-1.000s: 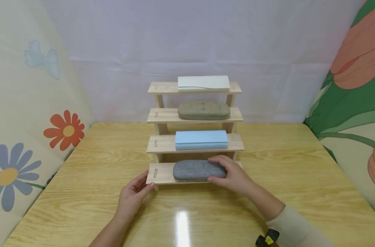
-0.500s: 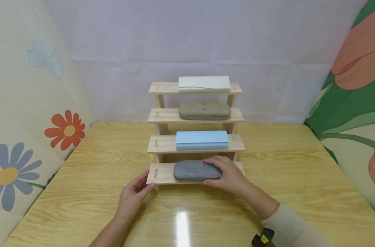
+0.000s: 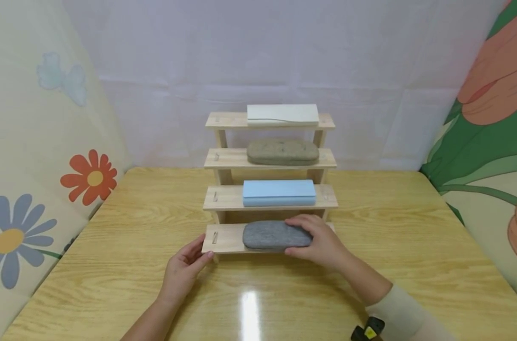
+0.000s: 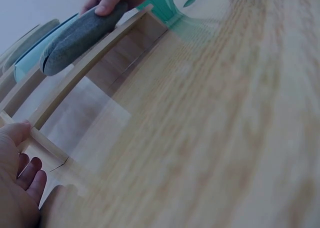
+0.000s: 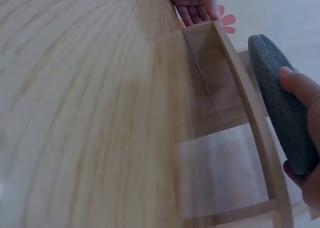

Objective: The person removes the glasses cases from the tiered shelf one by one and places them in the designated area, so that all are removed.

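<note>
Floral cloth flanks the table; right hand grips the gray case at twelve o'clock, left hand, fingers relaxed, touches the wooden shelf.

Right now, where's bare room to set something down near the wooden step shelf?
Bare tabletop lies right of the step shelf, left of it, and in front. Each step's left end is bare. The bottom step is crowded: right hand grips the grey case, left hand touches its corner.
</note>
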A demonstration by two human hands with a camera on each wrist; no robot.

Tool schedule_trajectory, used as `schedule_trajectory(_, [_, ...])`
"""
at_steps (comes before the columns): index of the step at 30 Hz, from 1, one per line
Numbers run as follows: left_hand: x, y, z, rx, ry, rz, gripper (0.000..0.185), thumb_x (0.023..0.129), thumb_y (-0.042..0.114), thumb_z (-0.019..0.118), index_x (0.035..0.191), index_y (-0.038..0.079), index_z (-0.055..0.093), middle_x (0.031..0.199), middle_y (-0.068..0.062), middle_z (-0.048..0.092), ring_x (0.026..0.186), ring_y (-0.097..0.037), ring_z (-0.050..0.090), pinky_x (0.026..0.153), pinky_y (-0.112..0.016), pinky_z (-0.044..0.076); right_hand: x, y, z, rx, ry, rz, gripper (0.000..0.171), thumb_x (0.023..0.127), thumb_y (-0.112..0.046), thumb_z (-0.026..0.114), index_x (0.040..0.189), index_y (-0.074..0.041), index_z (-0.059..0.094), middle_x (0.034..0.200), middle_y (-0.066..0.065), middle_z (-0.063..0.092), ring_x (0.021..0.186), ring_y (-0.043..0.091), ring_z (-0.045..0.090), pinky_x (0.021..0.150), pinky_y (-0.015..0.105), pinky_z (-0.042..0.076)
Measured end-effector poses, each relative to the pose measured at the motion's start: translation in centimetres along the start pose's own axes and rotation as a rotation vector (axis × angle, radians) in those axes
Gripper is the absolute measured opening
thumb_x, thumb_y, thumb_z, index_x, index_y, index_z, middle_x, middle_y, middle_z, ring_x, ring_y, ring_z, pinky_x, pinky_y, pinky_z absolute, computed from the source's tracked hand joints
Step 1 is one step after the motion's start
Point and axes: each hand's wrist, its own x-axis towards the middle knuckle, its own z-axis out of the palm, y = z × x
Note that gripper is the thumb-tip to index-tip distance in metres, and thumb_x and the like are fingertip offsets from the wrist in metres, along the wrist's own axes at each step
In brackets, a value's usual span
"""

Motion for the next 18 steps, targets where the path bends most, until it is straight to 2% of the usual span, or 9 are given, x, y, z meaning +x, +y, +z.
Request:
schedule_trajectory(7, [0.0, 0.0, 0.0, -0.001, -0.003, -0.006, 0.054, 0.092, 0.01, 0.069, 0.141, -0.001, 0.049, 0.144, -0.017, 0.051, 0.098, 0.013, 0.057, 0.084, -0.007, 0.049, -0.8, -0.3, -1.9, -0.002, 0.049, -0.035, 0.061, 0.073, -0.025, 0.087, 0.128, -0.014, 0.064, 0.131, 0.007, 0.062, 0.118, 0.028, 0.057, 0.094, 0.049, 0.05])
schedule_trajectory(18, [0.0, -0.1, 0.0, -0.002, 0.001, 0.007, 0.055, 0.091, 0.011, 0.07, 0.14, -0.001, 0.049, 0.143, -0.018, 0.052, 0.098, 0.011, 0.058, 0.084, -0.008, 0.05, -1.8, 0.1, -5.4, -0.02, 0.12, -0.033, 0.06, 0.072, -0.016, 0.088, 0.126, -0.01, 0.064, 0.13, 0.01, 0.063, 0.12, 0.03, 0.057, 0.095, 0.048, 0.049])
